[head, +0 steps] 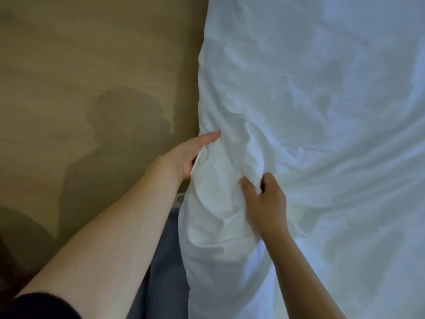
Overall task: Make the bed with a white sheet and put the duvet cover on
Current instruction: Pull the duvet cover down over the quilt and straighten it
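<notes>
Bedding all rumpled: left hand grips its edge, fingers tucked under, right hand pinches a fold.

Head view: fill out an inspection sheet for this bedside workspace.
Surface: wrinkled white bedding covers all of it.
Job's things: white bedding only; sheet or duvet cover, cannot tell.
Clutter: nothing seen.
Grips: left hand holds the bedding's bunched edge; right hand pinches a fold beside it.
Cables: nothing seen.
Surroundings: wooden floor with the person's shadow; jeans against the bedside.
</notes>
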Available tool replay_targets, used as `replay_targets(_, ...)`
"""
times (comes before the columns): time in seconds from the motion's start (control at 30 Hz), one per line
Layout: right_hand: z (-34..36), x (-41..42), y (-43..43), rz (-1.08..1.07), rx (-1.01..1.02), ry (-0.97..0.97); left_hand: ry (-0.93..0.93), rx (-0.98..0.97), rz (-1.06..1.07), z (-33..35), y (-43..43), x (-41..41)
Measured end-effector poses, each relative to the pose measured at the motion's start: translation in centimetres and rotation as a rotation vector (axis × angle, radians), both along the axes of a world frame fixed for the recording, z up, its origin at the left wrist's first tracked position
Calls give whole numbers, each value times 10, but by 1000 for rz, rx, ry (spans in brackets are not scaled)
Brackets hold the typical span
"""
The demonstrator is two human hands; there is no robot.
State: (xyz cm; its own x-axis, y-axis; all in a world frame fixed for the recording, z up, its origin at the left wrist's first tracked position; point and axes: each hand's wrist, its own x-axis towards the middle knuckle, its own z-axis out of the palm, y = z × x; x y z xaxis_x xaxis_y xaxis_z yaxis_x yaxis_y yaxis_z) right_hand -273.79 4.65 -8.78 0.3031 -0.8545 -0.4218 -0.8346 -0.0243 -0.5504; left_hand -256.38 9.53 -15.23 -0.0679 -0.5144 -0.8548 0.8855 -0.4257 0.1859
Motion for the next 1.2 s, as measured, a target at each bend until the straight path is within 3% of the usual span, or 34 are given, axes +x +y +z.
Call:
replay_targets(0.07,5,14,-17,25,-51,6,-72,22,-153,9,-7,2)
replay_targets(0.13,9,30,-40,44,-147,-54,-174,95,-177,18,-6,-1)
replay_targets(0.2,5,53,-64,119,-208,-33,-271,128,19,21,3,-3)
replay_targets(0.3,-20,84,-86,305,-248,161,-441,69,253,34,18,-5)
replay_targets(0.5,-38,102,-84,554,-208,284,-594,74,295,56,8,-10)
replay_targets(0.57,-18,102,-99,528,-285,182,-678,157,350,56,9,-8)
replay_targets(0.63,8,95,-106,465,-482,-90,-798,200,347,53,9,-10)
replay_targets(0.7,21,88,-105,393,-641,-218,-931,223,315,49,5,-17)
replay_targets(0.73,17,86,-102,371,-631,-184,-999,270,273,44,3,-19)
replay_targets(0.8,-8,85,-97,431,-395,74,-1087,412,155,30,3,-19)
replay_targets(0.87,-33,82,-95,560,-166,222,-1083,580,25,10,6,-14)
replay_targets(1.0,-50,48,-112,570,-304,199,-1091,584,-80,-13,1,-7)
replay_targets(1.1,-60,12,-118,595,-293,487,-972,549,23,-10,0,-6)
replay_targets(1.2,-66,14,-124,655,-285,517,-743,439,162,3,-7,-4)
